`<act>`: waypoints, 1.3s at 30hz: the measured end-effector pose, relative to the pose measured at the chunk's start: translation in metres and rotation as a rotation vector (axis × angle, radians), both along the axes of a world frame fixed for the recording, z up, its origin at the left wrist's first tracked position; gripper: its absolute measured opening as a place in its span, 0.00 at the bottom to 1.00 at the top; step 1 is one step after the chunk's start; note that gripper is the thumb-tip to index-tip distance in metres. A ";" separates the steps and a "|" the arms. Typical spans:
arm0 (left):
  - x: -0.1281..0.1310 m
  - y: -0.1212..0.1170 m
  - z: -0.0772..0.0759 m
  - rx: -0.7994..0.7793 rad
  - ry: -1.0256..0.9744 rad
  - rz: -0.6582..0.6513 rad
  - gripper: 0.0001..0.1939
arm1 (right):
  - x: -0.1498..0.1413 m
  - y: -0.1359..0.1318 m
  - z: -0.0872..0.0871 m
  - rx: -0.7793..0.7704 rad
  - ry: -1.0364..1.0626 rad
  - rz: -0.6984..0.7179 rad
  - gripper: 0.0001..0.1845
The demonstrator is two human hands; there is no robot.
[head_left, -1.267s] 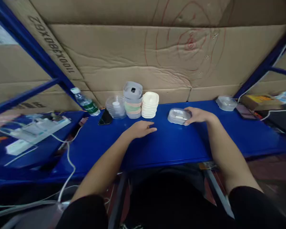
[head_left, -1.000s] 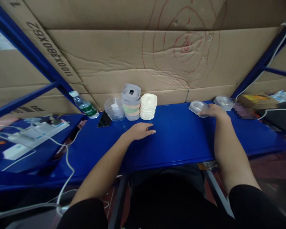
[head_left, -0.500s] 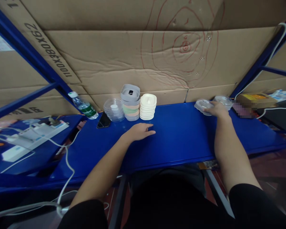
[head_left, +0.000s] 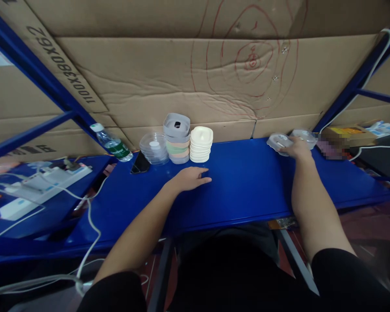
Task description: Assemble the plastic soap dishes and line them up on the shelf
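Note:
At the right rear of the table, my right hand (head_left: 298, 148) has its thumb and fingers on the right side of a clear plastic container (head_left: 274, 143). That container stands on the table beside a second clear container (head_left: 307, 138), which my hand partly covers. My left hand (head_left: 191, 178) rests on the blue table with thumb and forefinger apart, holding nothing. Just behind it are a stack of cream square lids (head_left: 201, 141) and a taller stack of grey, pink and green square pieces (head_left: 178, 147). Left of these stands a stack of clear round-cornered bowls (head_left: 154, 149).
A black phone-like object (head_left: 140, 163) and a tilted water bottle (head_left: 115, 146) lie at the left. A white power strip (head_left: 45, 190) with cables sits further left. At the right are a box (head_left: 351, 135) and a white cable. Cardboard (head_left: 156, 78) walls off the back.
My right hand has carried the clear container right and back, to beside the second one; over the last half second it barely moves. My left hand stays in place. The view has shifted slightly.

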State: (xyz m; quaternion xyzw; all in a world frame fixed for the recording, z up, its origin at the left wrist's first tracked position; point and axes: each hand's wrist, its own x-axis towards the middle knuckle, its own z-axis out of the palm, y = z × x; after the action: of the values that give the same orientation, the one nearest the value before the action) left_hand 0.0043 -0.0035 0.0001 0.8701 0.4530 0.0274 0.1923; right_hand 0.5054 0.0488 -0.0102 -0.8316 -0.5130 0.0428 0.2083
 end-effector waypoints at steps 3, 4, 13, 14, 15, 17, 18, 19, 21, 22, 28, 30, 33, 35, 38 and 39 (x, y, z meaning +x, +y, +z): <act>0.000 -0.001 0.001 0.009 0.010 -0.004 0.38 | -0.004 0.000 0.001 -0.010 0.014 -0.089 0.52; 0.000 -0.001 0.002 0.012 0.012 -0.004 0.38 | -0.005 -0.001 0.001 -0.012 0.017 -0.104 0.52; -0.001 0.001 -0.002 0.026 -0.005 -0.009 0.37 | -0.032 -0.013 0.015 0.181 -0.047 -0.090 0.44; -0.001 0.001 -0.002 0.029 -0.005 -0.010 0.37 | -0.038 -0.013 0.018 0.236 -0.070 -0.080 0.42; -0.001 0.001 -0.002 0.032 -0.004 -0.011 0.37 | -0.044 -0.013 0.020 0.275 -0.087 -0.070 0.40; 0.000 0.001 -0.001 0.031 0.001 -0.010 0.37 | -0.054 -0.011 0.023 0.314 -0.091 -0.041 0.37; 0.000 0.000 -0.001 0.028 0.006 -0.007 0.38 | -0.058 -0.008 0.022 0.325 -0.079 -0.017 0.35; 0.000 0.000 -0.001 0.024 0.010 -0.003 0.38 | -0.061 -0.005 0.021 0.334 -0.054 0.021 0.33; 0.000 0.000 -0.001 0.021 0.012 0.001 0.38 | -0.066 0.002 0.016 0.348 0.032 0.118 0.29; 0.000 0.000 -0.001 0.022 0.013 0.000 0.38 | -0.068 0.006 0.012 0.347 0.094 0.162 0.28; 0.001 -0.001 -0.001 0.031 0.016 -0.005 0.37 | -0.076 0.020 -0.008 0.220 0.546 0.117 0.38; 0.001 -0.001 0.001 0.029 0.019 -0.002 0.36 | -0.074 0.020 -0.011 0.192 0.590 0.061 0.40; 0.002 -0.002 0.002 0.024 0.026 -0.004 0.36 | -0.070 0.019 -0.012 0.191 0.607 0.024 0.42; 0.001 -0.002 0.002 0.028 0.026 -0.007 0.36 | -0.068 0.020 -0.012 0.198 0.625 0.018 0.45; -0.001 0.001 0.000 0.047 0.019 -0.002 0.36 | -0.069 0.021 -0.013 0.207 0.658 0.035 0.45; -0.002 0.002 -0.001 0.054 0.008 0.001 0.35 | -0.069 0.021 -0.013 0.209 0.668 0.041 0.45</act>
State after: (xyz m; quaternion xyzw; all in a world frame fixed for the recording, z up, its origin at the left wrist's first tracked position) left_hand 0.0027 -0.0015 -0.0007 0.8748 0.4534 0.0363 0.1669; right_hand 0.4365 0.0699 -0.0235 -0.7355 -0.4346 0.2642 0.4477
